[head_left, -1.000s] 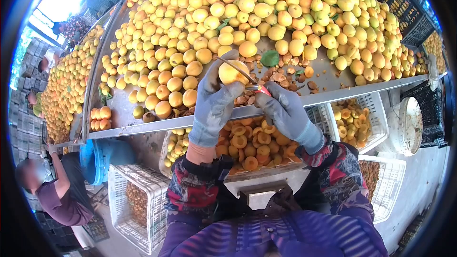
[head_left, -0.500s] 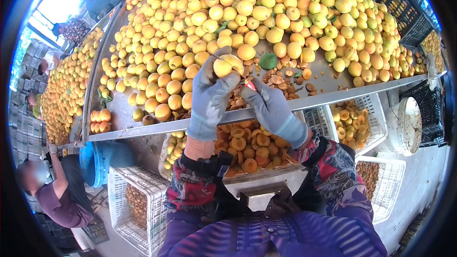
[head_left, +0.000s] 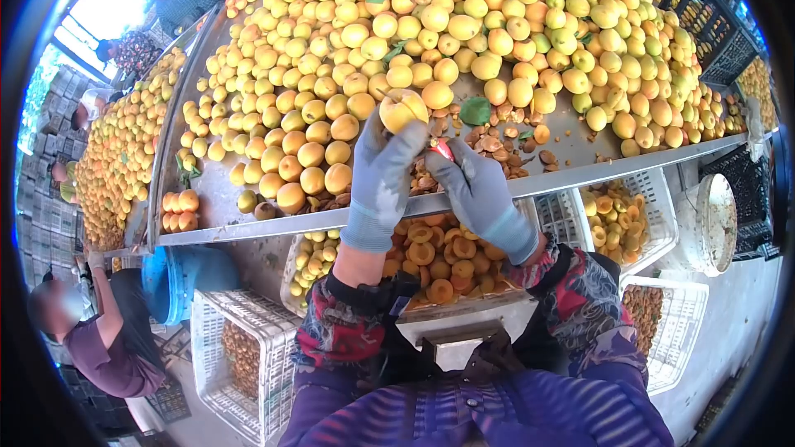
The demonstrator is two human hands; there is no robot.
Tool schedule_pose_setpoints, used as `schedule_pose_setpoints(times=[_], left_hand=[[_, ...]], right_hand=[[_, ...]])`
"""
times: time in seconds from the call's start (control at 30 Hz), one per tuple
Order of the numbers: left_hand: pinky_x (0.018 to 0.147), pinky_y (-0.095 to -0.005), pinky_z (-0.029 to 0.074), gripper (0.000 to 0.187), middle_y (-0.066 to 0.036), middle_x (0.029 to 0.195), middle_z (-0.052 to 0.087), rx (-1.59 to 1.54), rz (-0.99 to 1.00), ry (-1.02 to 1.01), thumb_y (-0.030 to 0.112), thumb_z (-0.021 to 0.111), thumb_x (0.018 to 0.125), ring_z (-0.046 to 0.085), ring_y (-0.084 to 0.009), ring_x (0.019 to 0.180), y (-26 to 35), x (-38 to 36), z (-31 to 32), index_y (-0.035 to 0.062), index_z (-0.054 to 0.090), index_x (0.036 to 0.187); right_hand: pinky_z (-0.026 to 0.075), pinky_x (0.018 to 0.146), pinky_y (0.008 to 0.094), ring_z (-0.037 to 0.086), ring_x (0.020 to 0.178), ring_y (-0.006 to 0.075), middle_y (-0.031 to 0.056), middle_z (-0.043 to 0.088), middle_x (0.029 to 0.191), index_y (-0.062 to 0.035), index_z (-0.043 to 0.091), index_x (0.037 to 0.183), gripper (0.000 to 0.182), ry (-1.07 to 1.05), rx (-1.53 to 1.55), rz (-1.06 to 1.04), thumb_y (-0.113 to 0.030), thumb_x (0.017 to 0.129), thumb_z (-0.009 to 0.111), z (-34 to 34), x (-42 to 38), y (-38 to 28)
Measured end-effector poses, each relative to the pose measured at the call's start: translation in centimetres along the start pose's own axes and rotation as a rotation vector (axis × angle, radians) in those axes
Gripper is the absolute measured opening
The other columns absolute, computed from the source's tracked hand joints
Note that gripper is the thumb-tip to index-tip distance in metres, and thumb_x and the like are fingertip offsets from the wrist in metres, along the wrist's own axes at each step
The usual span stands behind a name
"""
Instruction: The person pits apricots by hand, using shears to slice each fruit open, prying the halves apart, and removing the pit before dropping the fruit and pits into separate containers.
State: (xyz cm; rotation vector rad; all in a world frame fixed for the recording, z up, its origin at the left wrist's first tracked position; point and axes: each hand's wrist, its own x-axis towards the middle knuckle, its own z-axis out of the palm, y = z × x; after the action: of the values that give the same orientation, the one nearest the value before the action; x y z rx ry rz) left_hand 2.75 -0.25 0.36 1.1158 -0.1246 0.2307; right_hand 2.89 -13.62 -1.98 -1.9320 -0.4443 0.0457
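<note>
My left hand, in a grey glove, is closed on a yellow apricot, held up between the fingertips over the front of the metal table. Close beside it, my gloved right hand grips a small knife by its red handle; the blade is hard to make out. Several apricot pits and scraps lie on the table just beyond my hands. A large heap of whole apricots spreads behind them. Below the table edge, halved apricots fill a container in front of my body.
The raised metal rim runs across in front of me. White crates stand beneath it, with a white bucket at right. A white crate of pits and a blue barrel are at left, near a seated person.
The apricot in my left hand now sits higher at the fingertips, and the right hand with the knife has drawn slightly away from it. The view has shifted a little.
</note>
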Motion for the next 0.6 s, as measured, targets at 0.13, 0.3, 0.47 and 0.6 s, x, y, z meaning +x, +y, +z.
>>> schedule_pose_setpoints(times=[0.13, 0.3, 0.47, 0.6], left_hand=[[0.087, -0.0255, 0.045, 0.038, -0.003, 0.111, 0.057, 0.073, 0.133, 0.125, 0.034, 0.053, 0.096, 0.056, -0.0115, 0.099, -0.9, -0.2, -0.6, 0.0022, 0.053, 0.118], [0.078, -0.0282, 0.046, 0.037, -0.001, 0.107, 0.058, -0.158, -0.022, 0.119, 0.035, 0.056, 0.095, 0.055, -0.0098, 0.094, 0.1, 0.6, -1.6, 0.0037, 0.054, 0.114], [0.074, -0.0266, 0.046, 0.038, -0.001, 0.106, 0.058, -0.039, -0.056, 0.093, 0.036, 0.055, 0.095, 0.055, -0.0094, 0.092, 0.4, 0.1, -0.8, 0.0036, 0.054, 0.113], [0.065, -0.0236, 0.045, 0.04, -0.002, 0.099, 0.059, -0.011, 0.064, 0.151, 0.041, 0.054, 0.094, 0.055, -0.0093, 0.085, -0.1, 0.4, -1.8, 0.004, 0.055, 0.11]], right_hand=[[0.044, 0.053, 0.0437, 0.059, 0.063, 0.0394, 0.0165, 0.057, 0.066, -0.0065, 0.051, 0.09, 0.036, 0.01, -0.091, -0.033, -0.042, 0.092, 0.054, 0.0, -0.1, -0.6], [0.045, 0.05, 0.0443, 0.06, 0.06, 0.0384, 0.0152, 0.058, 0.064, -0.0073, 0.051, 0.092, 0.033, 0.043, -0.245, -0.11, -0.04, 0.091, 0.056, 0.1, -0.3, 0.2], [0.046, 0.049, 0.0444, 0.061, 0.06, 0.0375, 0.0153, 0.059, 0.064, -0.0079, 0.052, 0.094, 0.031, 0.025, -0.223, -0.064, -0.039, 0.091, 0.057, -0.4, -0.4, -0.3], [0.045, 0.048, 0.0439, 0.06, 0.057, 0.0369, 0.0142, 0.058, 0.062, -0.0078, 0.052, 0.092, 0.031, 0.031, -0.287, -0.111, -0.038, 0.09, 0.058, -0.5, -0.6, -0.7]])
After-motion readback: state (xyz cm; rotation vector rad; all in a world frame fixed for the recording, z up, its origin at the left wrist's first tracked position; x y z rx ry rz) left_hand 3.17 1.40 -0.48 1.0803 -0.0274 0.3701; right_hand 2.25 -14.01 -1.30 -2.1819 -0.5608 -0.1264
